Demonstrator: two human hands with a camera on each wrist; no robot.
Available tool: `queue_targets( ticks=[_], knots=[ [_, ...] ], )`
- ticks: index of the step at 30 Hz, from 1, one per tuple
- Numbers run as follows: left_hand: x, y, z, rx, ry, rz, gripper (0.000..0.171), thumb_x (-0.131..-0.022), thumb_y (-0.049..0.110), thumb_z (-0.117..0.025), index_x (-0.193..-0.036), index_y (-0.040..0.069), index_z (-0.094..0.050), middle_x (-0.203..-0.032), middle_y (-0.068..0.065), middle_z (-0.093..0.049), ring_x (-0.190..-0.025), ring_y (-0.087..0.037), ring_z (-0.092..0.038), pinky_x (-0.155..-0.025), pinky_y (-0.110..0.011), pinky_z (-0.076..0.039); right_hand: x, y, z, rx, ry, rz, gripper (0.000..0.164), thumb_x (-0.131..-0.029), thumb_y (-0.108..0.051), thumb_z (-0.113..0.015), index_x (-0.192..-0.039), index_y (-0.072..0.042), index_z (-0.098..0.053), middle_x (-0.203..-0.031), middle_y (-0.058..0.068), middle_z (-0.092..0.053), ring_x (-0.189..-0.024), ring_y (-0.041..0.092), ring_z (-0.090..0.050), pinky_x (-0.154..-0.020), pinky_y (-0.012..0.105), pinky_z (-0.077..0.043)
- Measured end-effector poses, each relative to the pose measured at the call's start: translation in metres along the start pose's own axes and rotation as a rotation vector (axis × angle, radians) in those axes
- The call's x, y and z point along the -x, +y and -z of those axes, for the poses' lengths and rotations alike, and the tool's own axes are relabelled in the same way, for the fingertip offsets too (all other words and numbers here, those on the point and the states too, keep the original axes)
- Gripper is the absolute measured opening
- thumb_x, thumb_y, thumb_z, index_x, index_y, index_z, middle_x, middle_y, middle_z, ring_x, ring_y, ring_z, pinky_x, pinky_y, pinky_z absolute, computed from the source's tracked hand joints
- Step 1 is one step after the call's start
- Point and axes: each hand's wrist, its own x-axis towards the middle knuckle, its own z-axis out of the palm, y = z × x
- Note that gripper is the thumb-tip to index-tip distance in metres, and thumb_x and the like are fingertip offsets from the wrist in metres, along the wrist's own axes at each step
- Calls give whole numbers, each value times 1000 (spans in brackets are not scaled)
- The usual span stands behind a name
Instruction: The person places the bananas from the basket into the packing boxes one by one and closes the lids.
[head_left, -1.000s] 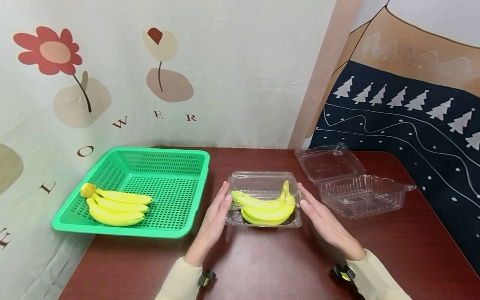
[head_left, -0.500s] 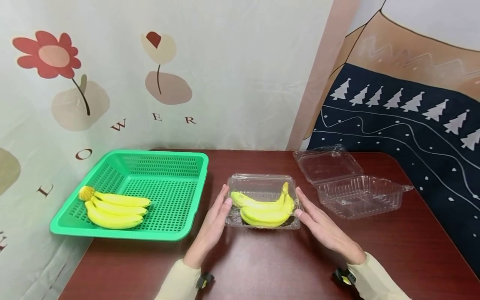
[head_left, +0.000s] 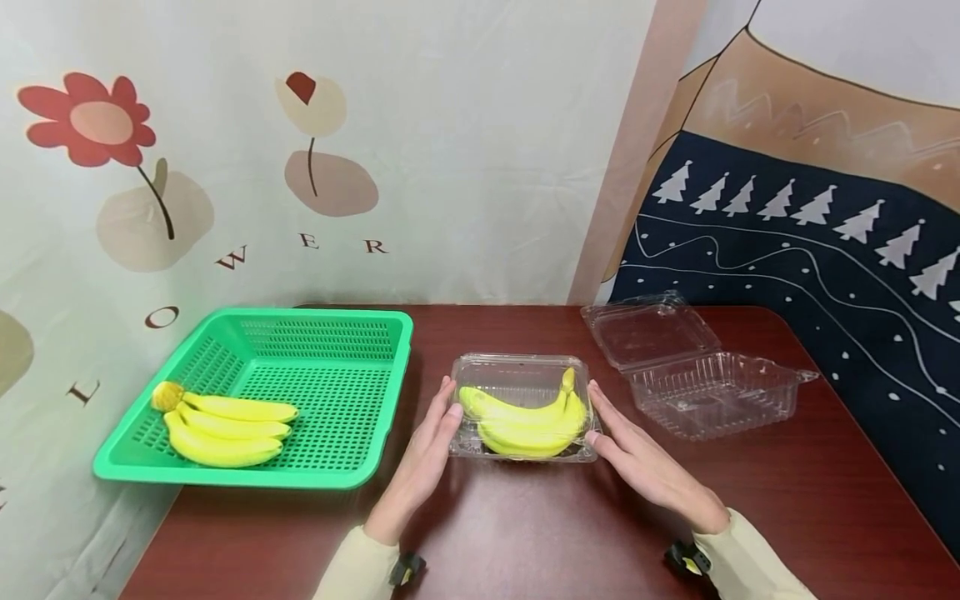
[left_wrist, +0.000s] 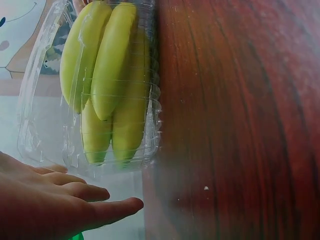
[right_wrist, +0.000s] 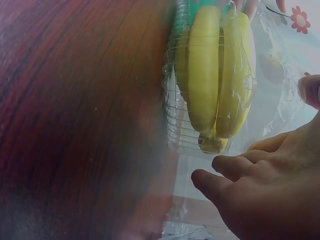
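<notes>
A clear plastic clamshell box (head_left: 525, 367) sits on the dark red table, its lid over a bunch of bananas (head_left: 525, 417). Through the clear wall in the left wrist view, several bananas (left_wrist: 112, 65) show side by side. My left hand (head_left: 422, 454) is at the box's left side, fingers straight and thumb near the rim. On the opposite side my right hand (head_left: 648, 462) mirrors it, thumb toward the front corner. The right wrist view has the banana stem (right_wrist: 212, 144) at the end nearest my right fingers (right_wrist: 212, 185). Neither hand is curled round anything.
At left, a green plastic basket (head_left: 386, 417) holds another bunch of bananas (head_left: 225, 425). A second clear clamshell box (head_left: 712, 392) stands unlidded at the right, its lid (head_left: 652, 329) folded back. A printed cloth (head_left: 465, 167) hangs behind the table (head_left: 525, 533).
The head view has shifted slightly, so the scene sits lower and a little further left. Both hands keep their places at the box's sides, and the bananas show more clearly through the lid.
</notes>
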Motion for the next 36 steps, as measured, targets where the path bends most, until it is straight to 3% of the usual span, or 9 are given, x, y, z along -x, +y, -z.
queue_targets(
  ticks=[10,21,23,26,28,30,32,36],
  knots=[
    [0,-4,1,1,-30,6,67,-110,42,-41,-164,7,-25,-173,-7,-14,-154,-33,-27,-123,-57,-21,0,3,-2,30,-23,-5,74,-109,-38,-51,-166,-8,-16,-173,12,-10,-157,35,-15,-107,1,-5],
    [1,-6,2,-31,-51,9,67,-111,42,-40,-165,7,-23,-173,-10,-14,-156,-31,-19,-123,-59,-18,1,6,-4,71,-35,-9,74,-108,-37,-53,-166,-9,-16,-173,11,-9,-157,35,-15,-110,5,-5],
    [2,-6,2,-33,-58,11,67,-111,43,-40,-165,7,-23,-173,-10,-13,-156,-31,-18,-123,-60,-17,1,5,-4,80,-45,-25,75,-108,-39,-53,-167,-11,-16,-173,10,-9,-157,33,-15,-115,13,-9],
    [4,-6,4,-44,-71,15,68,-111,44,-39,-165,7,-22,-173,-10,-12,-156,-33,-17,-123,-62,-16,1,5,-4,91,-57,-39,76,-108,-41,-53,-167,-12,-15,-173,9,-9,-157,31,-15,-122,35,-17],
    [4,-6,5,-56,-83,15,67,-111,43,-39,-165,8,-21,-173,-10,-11,-157,-33,-15,-123,-63,-14,1,5,-4,98,-59,-39,77,-107,-42,-53,-167,-13,-15,-173,9,-9,-157,31,-15,-122,50,-21],
    [4,-7,7,-71,-96,11,66,-112,41,-39,-166,9,-20,-173,-9,-10,-157,-32,-13,-123,-61,-13,1,5,-4,104,-55,-34,77,-107,-42,-54,-167,-13,-15,-173,9,-9,-157,30,-16,-120,57,-22],
    [4,-7,8,-83,-113,4,63,-112,34,-39,-166,9,-19,-173,-8,-9,-158,-30,-12,-124,-59,-12,2,5,-3,113,-51,-32,76,-107,-42,-53,-167,-14,-15,-173,9,-9,-157,30,-16,-120,55,-23],
    [4,-10,11,-93,-140,-5,63,-108,15,-43,-166,10,-18,-173,-8,-8,-158,-27,-10,-125,-56,-13,2,6,-3,104,-48,-33,75,-108,-41,-52,-167,-14,-15,-173,8,-9,-157,31,-15,-121,25,-16]
  ],
)
